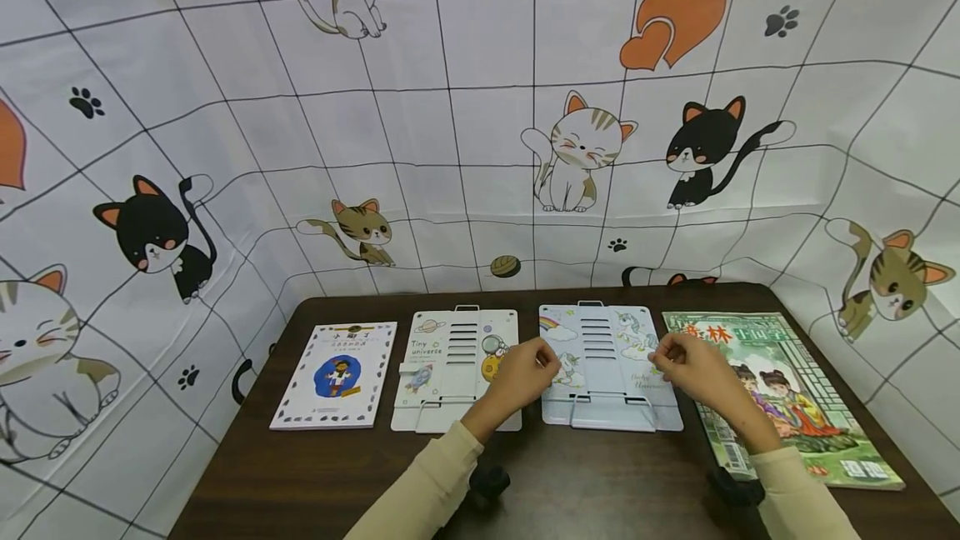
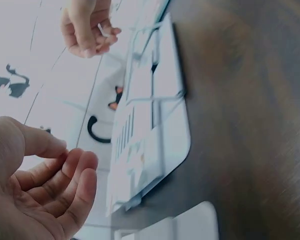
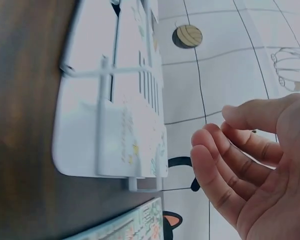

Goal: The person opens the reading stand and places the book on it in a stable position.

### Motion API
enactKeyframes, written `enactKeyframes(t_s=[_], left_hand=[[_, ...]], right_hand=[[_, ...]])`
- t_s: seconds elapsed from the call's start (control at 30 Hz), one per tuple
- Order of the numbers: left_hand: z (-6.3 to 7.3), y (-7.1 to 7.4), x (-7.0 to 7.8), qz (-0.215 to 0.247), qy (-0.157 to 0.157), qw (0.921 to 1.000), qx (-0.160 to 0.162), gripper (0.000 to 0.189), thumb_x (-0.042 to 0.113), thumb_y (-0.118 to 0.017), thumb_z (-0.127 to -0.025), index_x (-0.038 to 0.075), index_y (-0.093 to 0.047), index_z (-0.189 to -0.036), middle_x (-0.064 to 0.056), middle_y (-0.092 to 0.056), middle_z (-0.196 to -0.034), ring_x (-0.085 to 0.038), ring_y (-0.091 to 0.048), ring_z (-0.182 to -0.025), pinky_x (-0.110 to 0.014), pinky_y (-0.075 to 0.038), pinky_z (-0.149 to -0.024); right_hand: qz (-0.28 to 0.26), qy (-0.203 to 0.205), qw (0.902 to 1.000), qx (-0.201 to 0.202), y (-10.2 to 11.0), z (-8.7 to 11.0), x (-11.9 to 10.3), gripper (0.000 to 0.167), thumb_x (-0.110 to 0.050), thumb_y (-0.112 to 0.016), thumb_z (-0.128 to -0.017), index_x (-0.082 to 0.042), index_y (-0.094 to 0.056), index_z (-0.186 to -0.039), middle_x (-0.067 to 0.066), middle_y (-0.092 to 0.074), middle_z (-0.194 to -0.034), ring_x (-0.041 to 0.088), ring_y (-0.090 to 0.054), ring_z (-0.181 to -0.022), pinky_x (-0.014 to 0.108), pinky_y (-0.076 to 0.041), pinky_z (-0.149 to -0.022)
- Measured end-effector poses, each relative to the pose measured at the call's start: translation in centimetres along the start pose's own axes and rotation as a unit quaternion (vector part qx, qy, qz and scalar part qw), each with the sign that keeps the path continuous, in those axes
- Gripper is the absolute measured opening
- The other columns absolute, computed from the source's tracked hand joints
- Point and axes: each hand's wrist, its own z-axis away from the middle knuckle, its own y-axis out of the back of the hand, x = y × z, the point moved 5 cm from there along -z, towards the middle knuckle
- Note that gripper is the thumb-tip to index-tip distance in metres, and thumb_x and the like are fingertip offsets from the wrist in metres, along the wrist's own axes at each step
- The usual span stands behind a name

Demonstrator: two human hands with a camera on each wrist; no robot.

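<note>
A white unicorn book stand (image 1: 626,365) lies flat on the table between my two hands, its wire page holder along the near side. My left hand (image 1: 525,372) hovers over the gap between it and the "Tiny universe" book stand (image 1: 431,352), fingers loosely bent and nothing in them. Above the unicorn stand's right edge is my right hand (image 1: 693,367), also empty. In the left wrist view, the left thumb (image 2: 45,143) comes close to the fingertips. The right wrist view shows the right fingers (image 3: 225,175) relaxed and curved, apart from the stand.
A white booklet (image 1: 333,377) with a blue circle lies at the left of the dark wooden table (image 1: 600,490). On the right, a green illustrated magazine (image 1: 810,415) reaches under my right forearm. A cat-print sheet (image 1: 480,132) hangs behind and on both sides.
</note>
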Motion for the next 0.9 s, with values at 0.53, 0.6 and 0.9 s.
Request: enactKeyframes(t_s=[0.53,0.6,0.9], left_hand=[[-3.2,1.0,-1.9,-0.035,0.077,0.9951,0.053,0.005,0.007,-0.067,-0.097,0.004,-0.069,-0.093,-0.008,-0.072,-0.087,-0.011,-0.059,-0.07,-0.025,-0.048,-0.061],[-3.6,0.7,-2.3,-0.04,0.088,0.9942,0.048,0.005,0.008,-0.068,-0.096,0.003,-0.069,-0.094,-0.009,-0.072,-0.089,-0.014,-0.06,-0.074,-0.028,-0.05,-0.065],[-4.2,-0.7,-3.6,-0.023,0.13,0.9908,0.029,0.014,0.01,-0.065,-0.094,-0.003,-0.067,-0.099,-0.011,-0.067,-0.088,-0.02,-0.059,-0.076,-0.032,-0.05,-0.067]], right_hand=[[0.047,-0.033,0.9981,0.021,-0.3,-5.2,4.8,0.02,-0.017,-0.068,-0.101,0.002,-0.069,-0.107,0.024,-0.074,-0.103,0.04,-0.072,-0.094,0.054,-0.057,-0.077],[0.048,-0.05,0.9976,0.009,-0.7,-5.5,5.6,0.025,-0.018,-0.067,-0.102,0.005,-0.067,-0.111,0.027,-0.073,-0.107,0.042,-0.07,-0.096,0.055,-0.056,-0.078],[0.024,-0.097,0.9944,-0.034,-2.4,-5.8,7.4,0.041,-0.023,-0.062,-0.106,0.011,-0.058,-0.128,0.031,-0.069,-0.12,0.043,-0.069,-0.105,0.053,-0.058,-0.083]])
